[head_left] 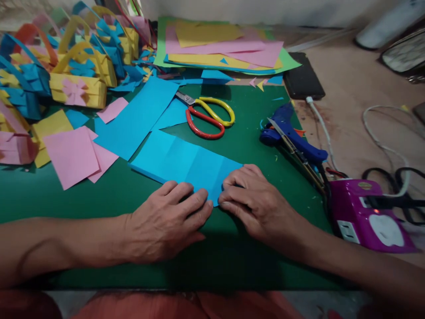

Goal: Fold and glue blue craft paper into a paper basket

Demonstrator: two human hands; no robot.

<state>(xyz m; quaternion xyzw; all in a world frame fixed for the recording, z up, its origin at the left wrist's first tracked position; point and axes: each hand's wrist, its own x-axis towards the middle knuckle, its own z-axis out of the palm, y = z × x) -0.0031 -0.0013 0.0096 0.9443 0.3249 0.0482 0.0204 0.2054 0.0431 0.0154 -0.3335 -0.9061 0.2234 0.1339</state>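
A creased sheet of blue paper (186, 157) lies at a slant on the green board, with fold lines across it and a folded near edge. My left hand (169, 217) presses its bent fingers on the near edge, the thumb low beside the board. At the right end, my right hand (257, 199) pinches the paper's corner between thumb and curled fingers. Both hands are closed on the sheet, and their fingertips almost meet. Just beyond it rest scissors (207, 117) with one red and one yellow handle, blades over another blue sheet (139, 117).
Paper baskets (78, 91) crowd the far left, near pink paper squares (71, 155). Stacked coloured sheets (219, 44) lie at the back. On the right are a blue glue gun (299, 137), a cutter knife (292, 148), a black phone (303, 75) and a purple power box (368, 217) with cables.
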